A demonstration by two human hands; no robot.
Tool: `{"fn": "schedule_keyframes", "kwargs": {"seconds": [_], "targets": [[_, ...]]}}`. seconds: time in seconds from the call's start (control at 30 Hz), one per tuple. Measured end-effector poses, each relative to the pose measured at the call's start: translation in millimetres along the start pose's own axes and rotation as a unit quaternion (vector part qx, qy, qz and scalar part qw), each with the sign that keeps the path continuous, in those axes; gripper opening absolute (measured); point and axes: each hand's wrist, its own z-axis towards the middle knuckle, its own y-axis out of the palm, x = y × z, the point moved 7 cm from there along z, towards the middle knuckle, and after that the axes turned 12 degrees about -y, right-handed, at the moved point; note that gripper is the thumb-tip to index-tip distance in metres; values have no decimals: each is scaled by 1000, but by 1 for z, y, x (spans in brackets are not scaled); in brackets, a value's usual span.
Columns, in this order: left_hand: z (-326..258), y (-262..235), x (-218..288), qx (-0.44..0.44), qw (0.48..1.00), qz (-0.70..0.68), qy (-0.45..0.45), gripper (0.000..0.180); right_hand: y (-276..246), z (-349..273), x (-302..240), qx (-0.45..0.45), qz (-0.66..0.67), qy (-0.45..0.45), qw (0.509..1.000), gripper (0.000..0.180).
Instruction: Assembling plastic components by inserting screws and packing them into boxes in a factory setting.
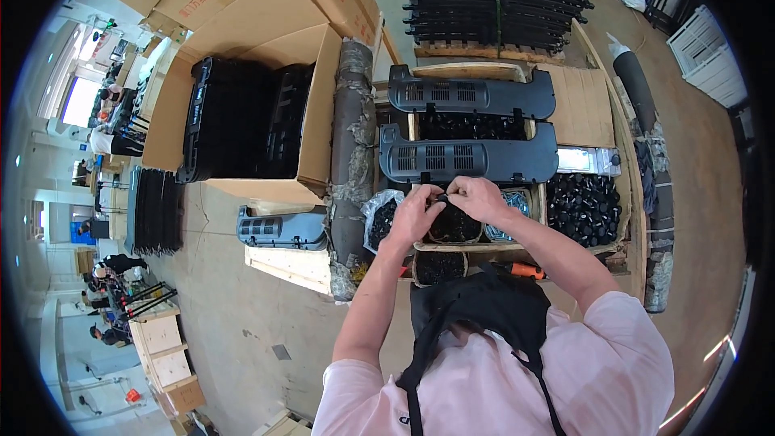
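Workshop floor below me, cartons and stacked black panels all around the wooden bench (626, 194). From the head view, I see my left hand (413, 214) and right hand (476, 196) pinched together on a small black part (440, 196), held just over the bench's near edge, above a tub of black pieces (454, 226). It looks light, rigid plastic; I'd grip it by fingertips only. A grey vented panel (468, 157) lies just beyond.
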Motion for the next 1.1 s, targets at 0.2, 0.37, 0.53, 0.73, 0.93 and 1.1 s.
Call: {"fn": "schedule_keyframes", "kwargs": {"seconds": [0.2,0.37,0.53,0.73,0.93,1.1], "targets": [[32,-32,-2,64,995,73,19,34,8,40,-14,96,-90,-129,983,17],[41,-31,-14,59,993,95,26,34,19,50,-8,92,-105,-120,983,14],[44,-28,-14,47,992,113,10,35,19,53,-8,85,-111,-111,984,14],[45,-28,-11,62,992,107,27,42,16,50,-6,46,-106,-106,988,18],[35,-28,-74,50,925,-348,-142,33,9,39,8,115,-25,-153,981,17],[5,-6,-45,-58,808,-564,-162,23,10,12,24,19,379,102,920,22]]}}
